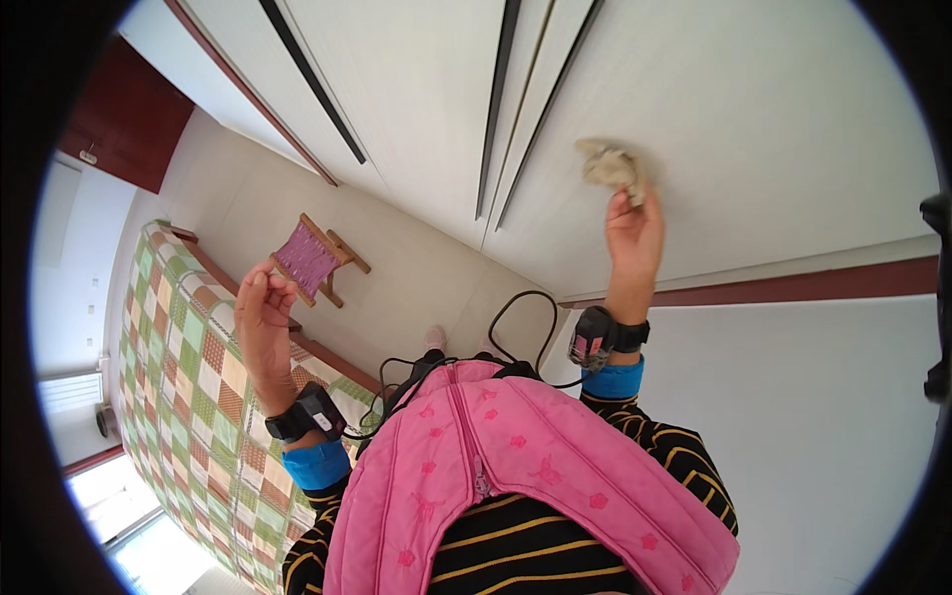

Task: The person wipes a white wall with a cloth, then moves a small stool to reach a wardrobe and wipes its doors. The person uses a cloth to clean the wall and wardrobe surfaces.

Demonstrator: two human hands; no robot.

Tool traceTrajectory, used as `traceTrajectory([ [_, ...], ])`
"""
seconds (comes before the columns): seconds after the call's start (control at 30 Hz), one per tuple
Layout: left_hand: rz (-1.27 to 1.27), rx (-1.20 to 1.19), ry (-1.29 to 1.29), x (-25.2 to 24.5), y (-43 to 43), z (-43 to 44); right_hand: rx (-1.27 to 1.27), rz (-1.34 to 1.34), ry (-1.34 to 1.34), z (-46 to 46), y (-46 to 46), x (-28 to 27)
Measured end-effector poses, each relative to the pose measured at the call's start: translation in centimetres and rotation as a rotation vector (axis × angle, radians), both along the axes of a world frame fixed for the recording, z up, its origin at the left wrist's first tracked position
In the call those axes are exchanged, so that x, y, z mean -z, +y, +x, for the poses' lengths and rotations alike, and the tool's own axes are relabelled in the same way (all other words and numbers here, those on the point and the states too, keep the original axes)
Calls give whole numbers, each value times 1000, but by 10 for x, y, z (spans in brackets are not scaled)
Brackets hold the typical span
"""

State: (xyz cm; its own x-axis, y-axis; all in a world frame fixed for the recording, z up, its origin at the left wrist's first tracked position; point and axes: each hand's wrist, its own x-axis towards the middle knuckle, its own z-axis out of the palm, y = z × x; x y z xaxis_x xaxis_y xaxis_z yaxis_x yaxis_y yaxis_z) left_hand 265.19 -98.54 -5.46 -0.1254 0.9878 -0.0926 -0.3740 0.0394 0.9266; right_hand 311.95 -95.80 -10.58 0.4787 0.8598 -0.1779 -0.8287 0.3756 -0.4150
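A crumpled beige cloth point(613, 165) is pinched in the fingers of my right hand point(634, 223), up against the white wardrobe door point(714, 134); the cloth looks slightly blurred. My left hand point(264, 320) is raised at the left with its fingers loosely curled and nothing visible in them. From this view it overlaps the near edge of a small folding stool point(309, 256) with a purple woven seat, which stands lower down on the floor. Long dark handle strips point(497, 111) run along the wardrobe doors to the left of the cloth.
A bed with a patchwork cover point(216, 401) stands at the left, its wooden frame point(342, 361) facing the tiled floor point(416, 290). A dark red door point(126, 111) is at the upper left. A white wall point(744, 416) lies to the right. Black cables point(520, 294) loop near my waist.
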Motion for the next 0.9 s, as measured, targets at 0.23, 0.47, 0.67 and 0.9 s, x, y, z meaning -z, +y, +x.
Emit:
traceTrajectory([
  [0.23,-28,32,72,1,0,9,934,-287,-1153,-8,-4,-88],
  [0.47,-78,-81,54,8,-4,-5,529,-504,-1761,-17,-3,91],
  [0.67,-34,-59,35,4,-7,-2,135,-945,-957,20,-28,258],
  [0.9,-41,-26,57,2,-3,0,-20,-563,-640,90,-93,316],
])
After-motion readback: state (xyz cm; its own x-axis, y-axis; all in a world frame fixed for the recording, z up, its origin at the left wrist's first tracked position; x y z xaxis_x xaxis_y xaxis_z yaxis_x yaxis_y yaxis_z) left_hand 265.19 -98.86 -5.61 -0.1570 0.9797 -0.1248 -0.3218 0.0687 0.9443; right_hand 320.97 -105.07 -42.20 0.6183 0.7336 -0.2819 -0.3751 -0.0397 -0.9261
